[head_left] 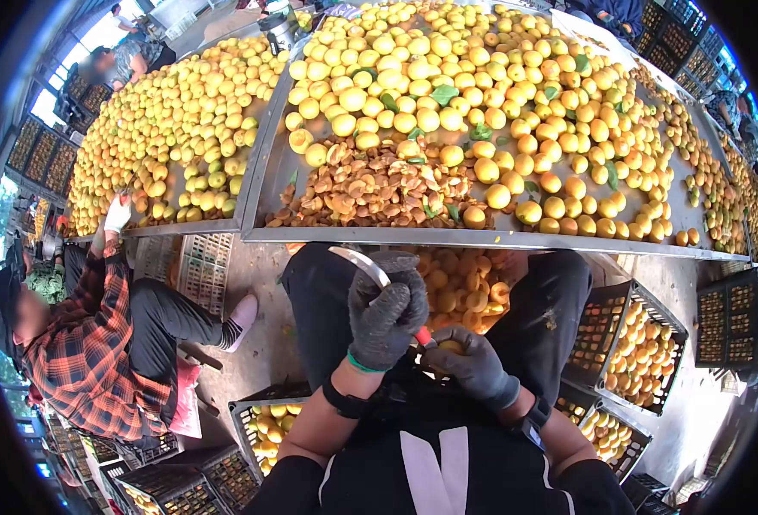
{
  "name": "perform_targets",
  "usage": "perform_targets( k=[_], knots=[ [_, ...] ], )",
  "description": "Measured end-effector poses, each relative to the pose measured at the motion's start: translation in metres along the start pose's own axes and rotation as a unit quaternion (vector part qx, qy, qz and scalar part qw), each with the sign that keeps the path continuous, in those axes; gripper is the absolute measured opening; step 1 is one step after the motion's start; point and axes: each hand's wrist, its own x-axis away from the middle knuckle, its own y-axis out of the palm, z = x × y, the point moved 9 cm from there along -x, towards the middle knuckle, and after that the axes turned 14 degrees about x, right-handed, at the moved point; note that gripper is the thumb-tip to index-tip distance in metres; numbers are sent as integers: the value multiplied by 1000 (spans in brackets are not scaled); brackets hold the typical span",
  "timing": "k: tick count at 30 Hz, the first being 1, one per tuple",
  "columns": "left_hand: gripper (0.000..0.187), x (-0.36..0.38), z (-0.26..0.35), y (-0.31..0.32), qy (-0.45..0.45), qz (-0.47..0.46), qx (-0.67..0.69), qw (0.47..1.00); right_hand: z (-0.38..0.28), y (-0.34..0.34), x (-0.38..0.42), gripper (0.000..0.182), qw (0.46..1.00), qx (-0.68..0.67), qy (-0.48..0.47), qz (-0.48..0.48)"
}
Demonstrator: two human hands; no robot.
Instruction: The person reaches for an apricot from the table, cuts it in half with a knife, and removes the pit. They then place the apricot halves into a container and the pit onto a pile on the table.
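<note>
My left hand (382, 311), in a dark grey glove, is raised above my lap with its fingers closed round a curved metal tool (363, 265). A red piece (423, 336) shows between my two hands. Lower and to the right, my right hand (469, 365), also gloved, is closed on a yellow-orange fruit (452, 347), which its fingers partly hide. Between my knees, a container of orange fruit halves (465, 287) lies below the table edge. Cut pieces (379, 184) are heaped on the metal table (370, 234) in front of me.
Whole yellow fruits (430, 51) cover much of the table. A person in a plaid shirt (96, 335) sits at the left, a white-gloved hand (118, 213) at the fruit there. Black crates of fruit (641, 348) stand at my right, another (267, 429) at my left.
</note>
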Motion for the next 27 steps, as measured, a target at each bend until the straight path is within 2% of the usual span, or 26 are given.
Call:
perform_targets(
  k=[1,2,4,8,10,13,17,19,22,27],
  knots=[
    [22,2,4,-1,42,26,-58,997,-2,-3,-1,26,999,36,-6,25],
    [22,4,1,-2,23,40,-52,998,-1,0,-2,26,999,37,-6,24],
    [20,4,3,-12,20,43,-36,998,-15,-5,1,21,990,18,-116,78],
    [14,-4,15,-13,35,41,-23,998,-24,-12,5,28,986,63,-120,102],
    [12,-7,19,-11,48,39,-17,998,-14,-6,1,42,990,64,-115,56],
    [11,-5,15,-11,52,21,-22,998,-7,-4,0,49,992,56,-96,52],
    [10,1,8,-19,41,48,-14,998,-11,-1,2,45,993,12,-100,61],
    [10,2,5,-20,32,62,-9,998,-11,1,4,44,992,-54,-94,67],
    [9,2,2,-22,11,102,17,995,-14,1,6,40,989,-59,-115,73],
    [9,4,-2,-20,-15,93,25,995,-9,6,9,28,990,-97,-83,52]
  ],
)
